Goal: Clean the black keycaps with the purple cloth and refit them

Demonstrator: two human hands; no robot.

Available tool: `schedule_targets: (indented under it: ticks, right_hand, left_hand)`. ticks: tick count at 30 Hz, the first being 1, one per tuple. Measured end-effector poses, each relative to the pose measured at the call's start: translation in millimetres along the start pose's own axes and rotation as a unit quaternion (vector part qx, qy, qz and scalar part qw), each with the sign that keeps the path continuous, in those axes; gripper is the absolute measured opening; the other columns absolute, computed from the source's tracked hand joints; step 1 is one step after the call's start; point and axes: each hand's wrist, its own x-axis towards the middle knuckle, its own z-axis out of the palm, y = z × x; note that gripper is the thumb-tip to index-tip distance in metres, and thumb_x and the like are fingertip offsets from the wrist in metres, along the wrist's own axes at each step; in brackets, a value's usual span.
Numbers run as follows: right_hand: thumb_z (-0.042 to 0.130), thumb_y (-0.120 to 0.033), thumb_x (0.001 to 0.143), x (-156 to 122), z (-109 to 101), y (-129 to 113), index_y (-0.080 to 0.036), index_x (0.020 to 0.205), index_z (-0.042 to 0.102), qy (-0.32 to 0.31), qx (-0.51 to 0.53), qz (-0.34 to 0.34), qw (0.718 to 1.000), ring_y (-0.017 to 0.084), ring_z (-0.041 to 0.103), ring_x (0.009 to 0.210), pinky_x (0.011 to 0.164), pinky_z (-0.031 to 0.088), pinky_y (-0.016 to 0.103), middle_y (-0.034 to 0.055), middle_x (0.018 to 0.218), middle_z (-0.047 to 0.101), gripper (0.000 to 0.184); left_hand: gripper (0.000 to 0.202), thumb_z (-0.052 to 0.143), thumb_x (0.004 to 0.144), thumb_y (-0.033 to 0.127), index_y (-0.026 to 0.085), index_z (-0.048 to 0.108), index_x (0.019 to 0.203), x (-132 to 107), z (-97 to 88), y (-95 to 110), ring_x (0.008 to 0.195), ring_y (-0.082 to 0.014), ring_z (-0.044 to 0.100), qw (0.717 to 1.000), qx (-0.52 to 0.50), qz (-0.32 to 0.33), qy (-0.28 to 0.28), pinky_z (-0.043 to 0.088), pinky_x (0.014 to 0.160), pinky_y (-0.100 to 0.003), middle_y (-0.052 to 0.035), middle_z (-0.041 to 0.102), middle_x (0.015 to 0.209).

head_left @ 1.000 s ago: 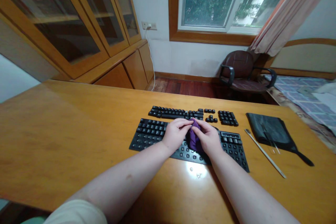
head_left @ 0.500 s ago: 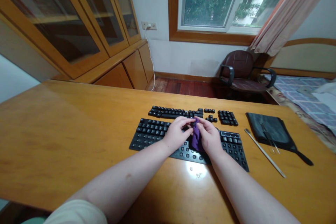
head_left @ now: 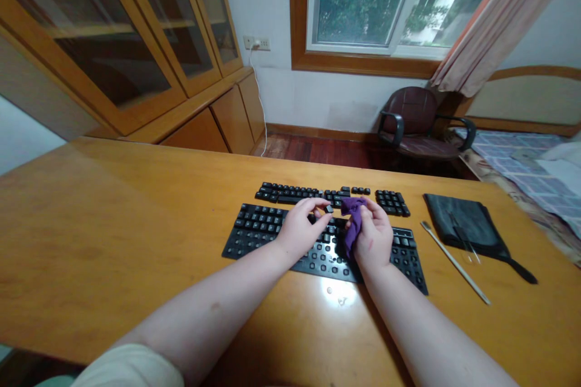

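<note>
The two hands are apart, a narrow gap between them, both above the keyboard (head_left: 327,258). The left hand (head_left: 297,227) has a single black keycap (head_left: 328,209) pinched between thumb and fingertips, while the right hand (head_left: 374,240) is closed around a bunched purple cloth (head_left: 354,217), one end drooping towards the board. Taking the keyboard as the clock's centre and twelve as the desk's far side, the pinched keycap sits at about twelve, over the board's back edge. Many of the board's sockets are bare; keys fill the rows towards ten o'clock.

From where I stand, the light grip looks like the weak point. So small a cap, held by its edges alone, could spring loose and skitter among the sockets, or land in the loose keycaps (head_left: 293,198) set out at twelve. Those rows worry me too: a knuckle or a swing of the cloth could jumble them — likewise the number block (head_left: 392,203) at one. The cloth's hanging end might also catch on a socket if dragged sideways.

The pale stick (head_left: 456,263) at three and the dark pouch (head_left: 467,224) behind it lie well clear of both hands.
</note>
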Motion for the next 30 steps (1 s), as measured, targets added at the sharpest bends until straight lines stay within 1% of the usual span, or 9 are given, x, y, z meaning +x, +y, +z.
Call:
schedule_targets:
  ticks: [3,5,9,11,13,18,21,25,30]
  right_hand:
    - [0.059,-0.037,0.079,0,0,0,-0.017,0.105,0.056,0.03,0.002,-0.02,0.999,0.009,0.052,0.042,0.044,0.041,0.022,-0.0026,0.061,0.058,0.033]
    - [0.058,-0.037,0.08,1,0,0,-0.017,0.105,0.056,0.036,0.007,-0.025,0.999,0.009,0.051,0.042,0.044,0.04,0.022,-0.0031,0.06,0.057,0.032]
    - [0.057,-0.037,0.08,2,1,-2,-0.016,0.105,0.054,0.036,0.017,-0.017,0.999,0.009,0.05,0.042,0.042,0.039,0.021,-0.0035,0.057,0.056,0.032]
    - [0.058,-0.037,0.08,3,1,-2,-0.017,0.104,0.054,0.035,0.021,-0.01,0.999,0.009,0.05,0.042,0.042,0.04,0.021,-0.0033,0.057,0.056,0.032]
    - [0.058,-0.036,0.079,3,1,-2,-0.017,0.104,0.054,0.033,0.028,-0.006,0.999,0.009,0.05,0.042,0.042,0.04,0.021,-0.0035,0.057,0.056,0.031]
    - [0.057,-0.037,0.08,3,1,-1,-0.017,0.105,0.054,0.028,0.011,-0.007,1.0,0.009,0.049,0.042,0.042,0.039,0.022,-0.0033,0.057,0.056,0.033]
    - [0.058,-0.038,0.079,3,1,-1,-0.016,0.104,0.054,0.027,0.009,-0.001,1.0,0.01,0.048,0.041,0.042,0.039,0.022,-0.0031,0.057,0.056,0.034]
    - [0.06,-0.036,0.078,3,1,-2,-0.017,0.104,0.054,0.026,0.027,0.01,0.999,0.01,0.048,0.041,0.042,0.038,0.022,-0.0046,0.054,0.055,0.033]
    - [0.058,-0.037,0.079,4,0,-1,-0.016,0.104,0.054,0.022,0.02,0.008,1.0,0.01,0.048,0.041,0.042,0.038,0.023,-0.004,0.054,0.056,0.033]
  left_hand:
    - [0.021,0.059,0.079,0.022,0.02,0.065,0.098,2,-6.7,7,0.085,-0.0171,0.059,0.994,0.077,0.043,-0.067,0.047,0.083,-0.033,-0.0044,0.065,0.093]
    - [0.02,0.06,0.078,0.023,0.022,0.067,0.097,0,-7.0,9,0.093,-0.0198,0.058,0.983,0.124,0.076,-0.112,0.043,0.09,-0.038,-0.0048,0.066,0.096]
    - [0.019,0.064,0.075,0.023,0.024,0.068,0.094,-5,-1.7,8,0.091,-0.0209,0.058,0.962,0.176,0.109,-0.176,0.033,0.099,-0.05,-0.0032,0.068,0.09]
    - [0.02,0.066,0.073,0.023,0.025,0.068,0.093,-8,0.5,6,0.09,-0.0208,0.058,0.956,0.19,0.112,-0.192,0.029,0.101,-0.053,-0.0026,0.068,0.085]
    - [0.019,0.068,0.071,0.023,0.024,0.068,0.09,-9,1.4,6,0.089,-0.0204,0.058,0.951,0.205,0.117,-0.197,0.026,0.102,-0.055,-0.0021,0.067,0.083]
    - [0.011,0.067,0.071,0.02,0.022,0.069,0.082,-10,0.5,7,0.09,-0.0198,0.056,0.946,0.219,0.138,-0.193,0.022,0.105,-0.053,-0.0019,0.066,0.082]
    - [0.01,0.067,0.072,0.021,0.023,0.069,0.081,-10,0.6,6,0.09,-0.0199,0.056,0.946,0.222,0.143,-0.189,0.021,0.105,-0.054,-0.0022,0.066,0.083]
    - [0.011,0.064,0.074,0.021,0.023,0.07,0.083,-10,1.1,4,0.092,-0.0195,0.055,0.938,0.239,0.165,-0.192,0.019,0.106,-0.054,-0.0022,0.067,0.083]
    - [0.01,0.066,0.074,0.022,0.025,0.071,0.081,-10,1.4,3,0.091,-0.0194,0.056,0.941,0.234,0.158,-0.187,0.021,0.105,-0.054,-0.0018,0.068,0.082]
